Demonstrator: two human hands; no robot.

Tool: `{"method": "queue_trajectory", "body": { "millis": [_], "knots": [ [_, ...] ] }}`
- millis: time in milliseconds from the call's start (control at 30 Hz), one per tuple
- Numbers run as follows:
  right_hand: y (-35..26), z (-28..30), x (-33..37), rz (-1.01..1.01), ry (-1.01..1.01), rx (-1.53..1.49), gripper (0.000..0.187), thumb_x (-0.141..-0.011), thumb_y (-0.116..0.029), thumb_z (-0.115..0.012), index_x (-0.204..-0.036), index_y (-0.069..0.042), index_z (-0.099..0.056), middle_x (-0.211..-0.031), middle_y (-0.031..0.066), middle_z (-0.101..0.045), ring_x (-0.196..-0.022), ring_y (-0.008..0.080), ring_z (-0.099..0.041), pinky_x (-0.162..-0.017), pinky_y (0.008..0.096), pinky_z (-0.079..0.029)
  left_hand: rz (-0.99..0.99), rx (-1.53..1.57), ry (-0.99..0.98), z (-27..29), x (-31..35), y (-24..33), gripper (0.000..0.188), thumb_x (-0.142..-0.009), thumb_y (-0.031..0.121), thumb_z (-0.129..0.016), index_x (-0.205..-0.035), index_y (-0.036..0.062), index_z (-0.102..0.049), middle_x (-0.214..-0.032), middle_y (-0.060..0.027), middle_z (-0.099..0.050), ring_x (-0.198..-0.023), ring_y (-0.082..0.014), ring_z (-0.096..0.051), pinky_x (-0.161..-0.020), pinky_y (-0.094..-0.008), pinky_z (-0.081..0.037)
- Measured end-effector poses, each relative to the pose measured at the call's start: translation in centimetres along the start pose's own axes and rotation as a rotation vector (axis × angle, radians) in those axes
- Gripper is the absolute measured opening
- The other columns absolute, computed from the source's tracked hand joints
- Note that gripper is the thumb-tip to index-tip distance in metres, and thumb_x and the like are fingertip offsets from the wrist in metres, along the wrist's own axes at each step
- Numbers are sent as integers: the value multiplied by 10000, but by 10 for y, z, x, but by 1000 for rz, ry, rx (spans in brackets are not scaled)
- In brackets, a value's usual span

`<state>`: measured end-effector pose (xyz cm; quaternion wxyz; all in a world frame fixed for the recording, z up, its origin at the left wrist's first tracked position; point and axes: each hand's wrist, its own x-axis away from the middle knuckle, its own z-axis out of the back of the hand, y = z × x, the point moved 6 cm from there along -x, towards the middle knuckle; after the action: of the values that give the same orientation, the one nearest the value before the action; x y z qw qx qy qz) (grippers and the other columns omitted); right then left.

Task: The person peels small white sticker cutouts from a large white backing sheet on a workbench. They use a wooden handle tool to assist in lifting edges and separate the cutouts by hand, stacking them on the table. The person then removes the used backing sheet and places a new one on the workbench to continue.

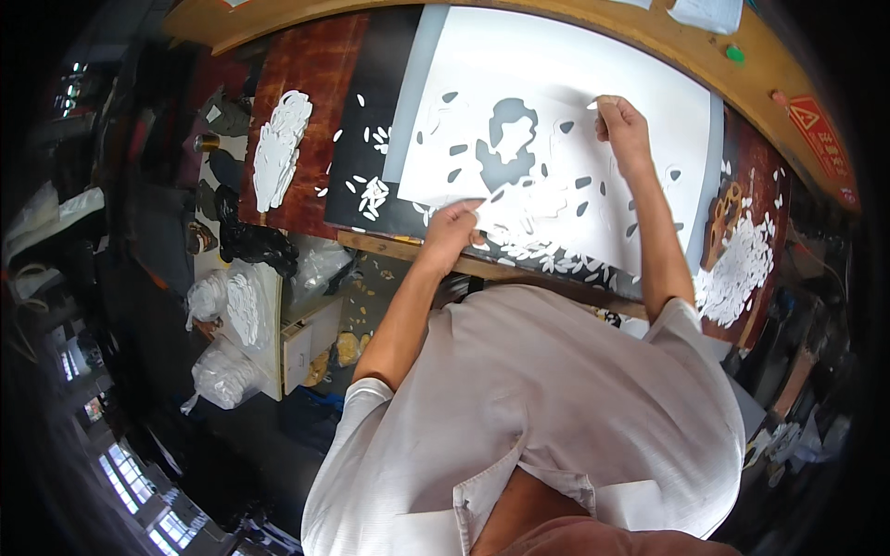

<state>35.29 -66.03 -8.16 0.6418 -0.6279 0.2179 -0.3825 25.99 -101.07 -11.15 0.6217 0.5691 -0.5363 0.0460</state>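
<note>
A large white sheet point(547, 56) with several cut-out holes lies on the work table, grey showing through the openings. Closed at the sheet's near left edge, my left hand point(454, 232) pinches a thin white piece point(497, 211); whether it is loose or part of the sheet I cannot tell. My right hand point(623, 130) is raised over the right part of the sheet, thumb and fingers pinched on a small white cut-out piece point(593, 106). Many small white oval pieces point(533, 248) are scattered along the sheet's near edge.
A heap of small white pieces point(739, 273) sits at the table's right end, beside a brown cut-out shape point(721, 221). Stacked white loops point(281, 153) lie on the reddish-brown board at left. A yellow beam point(640, 35) crosses the far side. Plastic bags point(222, 371) stand lower left.
</note>
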Motion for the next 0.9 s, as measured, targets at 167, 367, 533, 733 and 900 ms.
{"method": "queue_trajectory", "body": {
  "millis": [167,367,533,733,900],
  "knots": [
    [-8,35,26,189,96,798,388,-1010,-192,-630,-1368,-50,-678,-1039,108,-744,-804,224,-704,-768,353,-569,-46,31,-66,4,-11,-13,363,-1041,54,-521,-1352,-80,-651,-1106,-113,-691,-935,-183,-680,-878,-353,-664],
    [3,-2,93,280,-100,726,375,-976,-121,-677,-1346,-75,-720,-1164,165,-740,-920,305,-727,-870,393,-593,7,-314,-59,2,-10,-17,304,-1045,124,-593,-1292,-9,-711,-1037,-41,-693,-909,-149,-676,-799,-301,-624],
    [23,-38,122,268,-178,790,358,-937,-147,-724,-1287,-77,-751,-1239,168,-699,-1095,362,-692,-957,439,-570,-438,-1034,56,-28,-6,21,399,-987,327,-716,-1225,7,-723,-982,-147,-760,-891,-273,-727,-792,-402,-558],
    [21,-33,119,236,-193,904,406,-904,-147,-751,-1298,-52,-735,-1233,176,-687,-1110,362,-680,-958,440,-562,-257,-974,3,-55,-10,32,355,-946,354,-719,-1025,8,-711,-889,-196,-731,-837,-365,-714,-786,-472,-544],
    [23,-33,117,34,-251,728,296,-872,-159,-780,-1152,-64,-768,-1217,168,-680,-1162,353,-649,-961,457,-545,-307,-916,109,-46,-13,34,358,-949,335,-763,-994,-16,-711,-881,-171,-740,-819,-324,-703,-799,-426,-549]
  ]
}}
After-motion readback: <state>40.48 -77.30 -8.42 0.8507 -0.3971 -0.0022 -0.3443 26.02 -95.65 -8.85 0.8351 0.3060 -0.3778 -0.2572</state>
